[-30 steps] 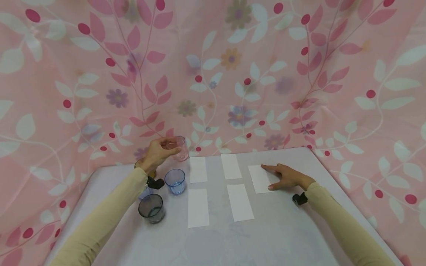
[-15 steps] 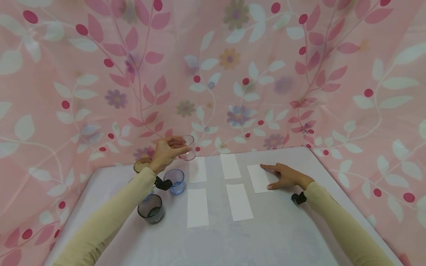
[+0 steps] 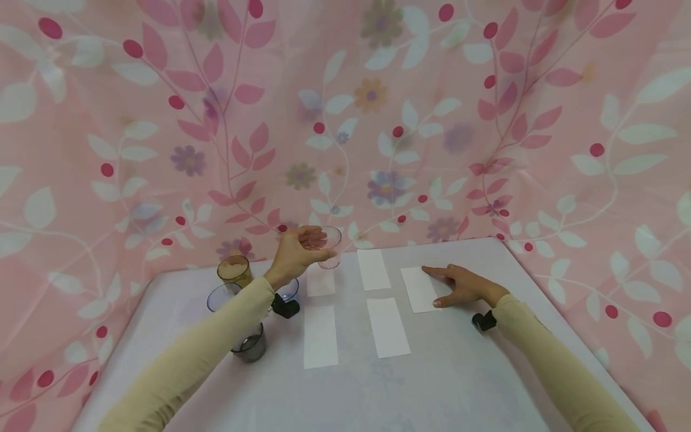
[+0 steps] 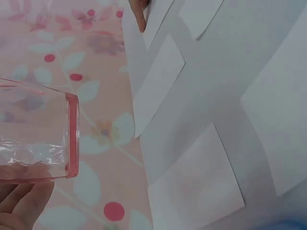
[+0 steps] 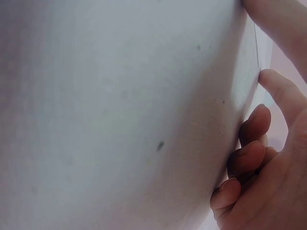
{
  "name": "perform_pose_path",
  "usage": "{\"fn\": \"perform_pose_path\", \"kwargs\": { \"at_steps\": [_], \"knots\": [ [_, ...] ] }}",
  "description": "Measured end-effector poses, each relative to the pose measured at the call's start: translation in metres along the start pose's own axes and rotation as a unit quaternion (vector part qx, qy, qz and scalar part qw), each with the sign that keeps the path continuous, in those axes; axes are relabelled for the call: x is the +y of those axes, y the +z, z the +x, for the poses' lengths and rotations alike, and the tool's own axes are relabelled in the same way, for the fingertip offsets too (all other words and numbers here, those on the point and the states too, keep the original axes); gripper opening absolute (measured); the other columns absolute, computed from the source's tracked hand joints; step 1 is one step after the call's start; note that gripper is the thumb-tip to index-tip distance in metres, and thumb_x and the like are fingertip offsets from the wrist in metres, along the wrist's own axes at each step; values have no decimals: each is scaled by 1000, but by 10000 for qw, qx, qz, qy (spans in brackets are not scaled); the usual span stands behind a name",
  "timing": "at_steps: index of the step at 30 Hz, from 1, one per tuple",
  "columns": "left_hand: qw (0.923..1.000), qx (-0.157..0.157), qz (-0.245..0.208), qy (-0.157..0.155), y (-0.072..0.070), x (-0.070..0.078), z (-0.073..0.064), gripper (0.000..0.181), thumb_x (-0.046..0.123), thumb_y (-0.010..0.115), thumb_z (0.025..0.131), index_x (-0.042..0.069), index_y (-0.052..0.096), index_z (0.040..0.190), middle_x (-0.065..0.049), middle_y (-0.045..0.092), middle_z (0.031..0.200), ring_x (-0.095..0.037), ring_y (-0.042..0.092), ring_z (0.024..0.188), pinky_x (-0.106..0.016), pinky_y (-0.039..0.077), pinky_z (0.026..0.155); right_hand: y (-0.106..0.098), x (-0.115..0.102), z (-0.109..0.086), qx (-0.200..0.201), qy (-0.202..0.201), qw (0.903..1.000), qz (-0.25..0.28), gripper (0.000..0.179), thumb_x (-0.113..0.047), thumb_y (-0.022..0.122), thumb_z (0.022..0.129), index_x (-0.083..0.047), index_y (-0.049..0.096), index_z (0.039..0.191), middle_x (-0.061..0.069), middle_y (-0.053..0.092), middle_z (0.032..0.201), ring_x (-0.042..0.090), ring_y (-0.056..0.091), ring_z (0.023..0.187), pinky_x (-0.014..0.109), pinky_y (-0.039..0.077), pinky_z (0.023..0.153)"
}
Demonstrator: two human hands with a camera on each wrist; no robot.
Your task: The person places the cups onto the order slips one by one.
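Held sideways in my left hand (image 3: 296, 252) is a clear pink glass (image 3: 333, 245), raised over the back-left white paper slip (image 3: 321, 285). In the left wrist view, the glass's thick pink base (image 4: 72, 136) points right, with fingertips along its lower side. On the right, my right hand (image 3: 464, 285) rests by another paper slip (image 3: 415, 291), its thumb and index finger stretched out and touching the slip's edge. The right wrist view shows its other fingers (image 5: 247, 155) bent against the table surface.
At the left stand an amber glass (image 3: 235, 270), a blue glass (image 3: 291, 290), a pale blue glass (image 3: 218, 296) and a grey glass (image 3: 251, 348), some partly behind my left arm. More white slips (image 3: 321, 337) lie mid-table. A pink floral cloth (image 3: 345, 120) hangs behind.
My left hand has carried the pink glass to the right, from above the glasses to over the back-left slip. The right hand has stayed in place.
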State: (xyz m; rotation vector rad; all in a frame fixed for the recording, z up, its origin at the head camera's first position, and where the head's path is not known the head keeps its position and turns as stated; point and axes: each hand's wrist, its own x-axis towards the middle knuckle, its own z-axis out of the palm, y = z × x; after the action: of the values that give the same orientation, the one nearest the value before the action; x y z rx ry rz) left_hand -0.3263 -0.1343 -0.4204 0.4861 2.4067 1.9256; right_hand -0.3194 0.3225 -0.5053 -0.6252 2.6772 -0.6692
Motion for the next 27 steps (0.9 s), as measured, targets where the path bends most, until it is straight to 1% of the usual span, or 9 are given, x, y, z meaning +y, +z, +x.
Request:
{"fn": "perform_pose_path", "kwargs": {
  "at_steps": [3, 4, 7, 10, 15, 19, 23, 27],
  "knots": [
    [9999, -87, -96, -37, 15, 5, -2, 74, 17, 93, 82, -1, 58, 145, -18, 69, 139, -42, 67, 128, -32, 62, 97, 0, 1, 0, 12, 17, 10000, -37, 97, -45, 91, 83, -20, 43, 164, 5, 41, 90, 21, 38, 89, 36, 36, 76],
    [9998, -129, -132, -56, 19, 7, -2, 74, 16, 93, 83, -2, 57, 145, -19, 69, 139, -43, 66, 129, -34, 62, 98, 0, 1, 1, 12, 18, 10000, -47, 97, -45, 91, 83, -20, 43, 164, 5, 41, 90, 21, 39, 89, 36, 36, 76],
    [9995, -261, -154, -103, 32, 13, -3, 74, 15, 92, 84, -3, 56, 146, -20, 67, 141, -40, 66, 129, -37, 60, 102, -1, 2, 1, 26, -9, 10000, -80, 97, -46, 90, 83, -21, 43, 164, 5, 40, 90, 20, 38, 88, 36, 35, 76],
    [9993, -354, -111, -93, 43, 16, -3, 75, 16, 92, 83, -2, 57, 147, -21, 66, 143, -41, 65, 131, -39, 59, 105, -1, 3, 2, 46, -32, 9999, -101, 97, -46, 90, 83, -21, 43, 164, 5, 41, 90, 20, 38, 88, 36, 35, 76],
    [9991, -406, -37, -71, 60, 18, -3, 74, 17, 93, 82, 0, 58, 145, -19, 68, 141, -36, 68, 128, -39, 58, 107, 0, 4, 3, 54, -3, 9999, -128, 97, -47, 90, 83, -22, 43, 164, 5, 42, 91, 20, 39, 89, 37, 36, 77],
    [9988, -493, 52, 28, 75, 17, -5, 73, 18, 92, 83, 1, 59, 146, -18, 70, 140, -29, 71, 124, -38, 58, 106, 0, 4, 3, 29, 14, 10000, -79, 97, -47, 91, 83, -22, 43, 164, 6, 41, 91, 21, 38, 88, 36, 36, 75],
    [9984, -520, 132, 151, 91, 16, -6, 74, 18, 93, 82, 1, 59, 146, -15, 72, 137, -26, 72, 120, -38, 58, 105, 0, 3, 3, 15, 20, 10000, -58, 98, -47, 91, 82, -21, 43, 163, 6, 40, 90, 20, 38, 87, 35, 35, 74],
    [9983, -539, 153, 182, 105, 16, -5, 72, 19, 93, 82, 2, 60, 144, -12, 73, 135, -24, 72, 119, -36, 59, 104, 1, 2, 3, -5, 99, 9999, -59, 99, -49, 91, 81, -22, 43, 164, 5, 40, 90, 20, 39, 87, 34, 36, 74]
  ]
}}
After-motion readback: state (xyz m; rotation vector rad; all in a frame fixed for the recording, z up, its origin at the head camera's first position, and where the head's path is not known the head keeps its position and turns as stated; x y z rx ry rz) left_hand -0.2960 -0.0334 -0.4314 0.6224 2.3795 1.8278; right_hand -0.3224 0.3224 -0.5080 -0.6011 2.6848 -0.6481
